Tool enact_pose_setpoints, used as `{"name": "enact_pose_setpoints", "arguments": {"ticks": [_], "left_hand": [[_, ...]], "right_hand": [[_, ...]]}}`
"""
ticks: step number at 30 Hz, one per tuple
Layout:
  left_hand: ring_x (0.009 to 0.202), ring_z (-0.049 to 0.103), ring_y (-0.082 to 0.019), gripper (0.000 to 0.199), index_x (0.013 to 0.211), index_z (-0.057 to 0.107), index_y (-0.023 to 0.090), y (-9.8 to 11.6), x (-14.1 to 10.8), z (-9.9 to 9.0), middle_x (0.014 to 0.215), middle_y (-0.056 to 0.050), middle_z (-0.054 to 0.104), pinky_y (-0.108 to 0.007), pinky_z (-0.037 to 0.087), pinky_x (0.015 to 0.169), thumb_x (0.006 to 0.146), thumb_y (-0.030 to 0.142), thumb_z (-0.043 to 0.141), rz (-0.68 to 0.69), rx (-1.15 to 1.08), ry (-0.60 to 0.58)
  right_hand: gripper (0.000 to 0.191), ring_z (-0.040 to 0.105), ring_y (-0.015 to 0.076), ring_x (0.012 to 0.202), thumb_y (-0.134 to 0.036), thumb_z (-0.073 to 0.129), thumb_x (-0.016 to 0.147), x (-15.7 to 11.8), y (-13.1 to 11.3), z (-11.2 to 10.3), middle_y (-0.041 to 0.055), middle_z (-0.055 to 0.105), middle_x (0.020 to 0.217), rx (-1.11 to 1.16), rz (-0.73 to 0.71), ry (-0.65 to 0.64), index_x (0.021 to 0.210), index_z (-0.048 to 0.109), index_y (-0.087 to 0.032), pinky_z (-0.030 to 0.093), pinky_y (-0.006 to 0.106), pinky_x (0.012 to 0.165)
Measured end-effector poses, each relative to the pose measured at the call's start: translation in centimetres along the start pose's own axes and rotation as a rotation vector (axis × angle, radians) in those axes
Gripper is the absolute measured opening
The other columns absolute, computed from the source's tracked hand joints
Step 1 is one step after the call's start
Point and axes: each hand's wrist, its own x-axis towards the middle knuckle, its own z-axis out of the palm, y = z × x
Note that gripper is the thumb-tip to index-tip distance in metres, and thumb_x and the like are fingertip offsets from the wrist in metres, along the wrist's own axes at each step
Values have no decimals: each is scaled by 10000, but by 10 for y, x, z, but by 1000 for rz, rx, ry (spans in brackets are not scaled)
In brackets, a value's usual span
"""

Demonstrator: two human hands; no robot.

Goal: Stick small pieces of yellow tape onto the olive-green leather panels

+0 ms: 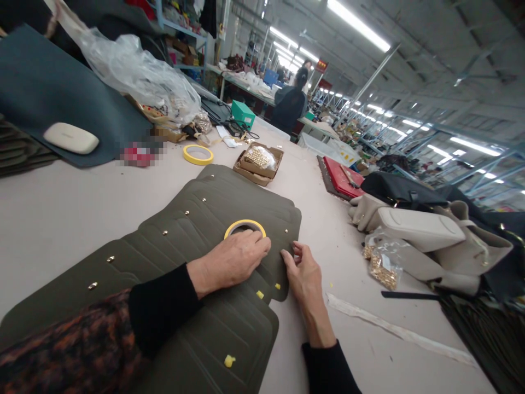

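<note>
Olive-green flat panels [180, 241] lie overlapped on the table, with small metal studs along them and several yellow tape bits near the lower right. My left hand [233, 257] is closed over the near side of a yellow tape roll [245, 223] that rests on the panels; its fingertips are bent down and partly hidden. To the right, my right hand [302, 271] is at the panels' right edge, thumb and fingers apart, with nothing visible between them.
Beyond the panels are a second tape roll [198, 155] and a cardboard box of gold studs [258, 158]. Light bags [418, 227] and a stud bag [383, 268] sit right. A white case [71, 138] lies left. A person [290, 104] sits in the background.
</note>
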Motion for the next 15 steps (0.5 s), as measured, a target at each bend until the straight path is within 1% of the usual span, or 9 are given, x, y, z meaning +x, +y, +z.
{"name": "enact_pose_setpoints", "arguments": {"ticks": [2,5,7,9,12,13,14,15], "left_hand": [[826,516,-182,183,923,527,161,-2,-1,-2,886,-49,544,-304,437,766,970,191,353,16,-52,26],[805,531,-167,178,936,526,168,-5,-3,-1,876,-35,548,-285,450,753,975,194,354,25,-101,33],[785,542,-158,160,954,529,177,-5,-4,2,871,-26,553,-272,458,735,972,197,372,34,-127,8],[780,557,-148,144,982,531,186,-4,-4,4,884,-19,561,-256,465,717,964,188,389,31,-167,-9],[797,582,-139,147,1016,536,203,-4,-5,5,903,-8,583,-238,474,720,958,179,403,11,-243,9],[807,591,-137,152,1029,539,208,-4,-5,5,907,-5,595,-235,478,733,958,179,407,7,-266,25],[823,602,-136,159,1043,542,211,-4,-5,5,914,-3,609,-235,482,754,958,183,411,7,-283,44],[843,612,-136,166,1058,545,211,-4,-5,5,927,-5,624,-236,486,779,959,187,413,9,-298,66]], "right_hand": [[435,648,209,722,-448,549,816,-1,-1,-5,95,708,895,62,44,-12,1120,623,-147,504,340,706],[314,660,212,769,-392,537,814,-5,-5,-13,87,721,880,100,16,39,967,688,-163,497,334,744],[251,661,210,772,-357,550,800,-9,-8,-17,76,727,863,127,5,30,878,704,-176,493,328,751],[214,660,205,753,-333,563,790,-12,-9,-20,58,731,831,187,10,-60,840,711,-186,494,317,731],[176,659,195,718,-294,578,783,-16,-8,-21,33,734,784,239,3,-279,806,724,-199,495,298,689],[168,657,191,710,-284,581,783,-16,-7,-21,28,733,770,230,-8,-328,798,727,-202,495,295,683],[163,656,189,708,-278,584,785,-16,-5,-22,26,731,767,212,-25,-344,799,728,-204,495,294,682],[162,655,188,717,-277,585,789,-16,-4,-23,30,730,780,193,-48,-318,808,728,-204,495,295,687]]}}
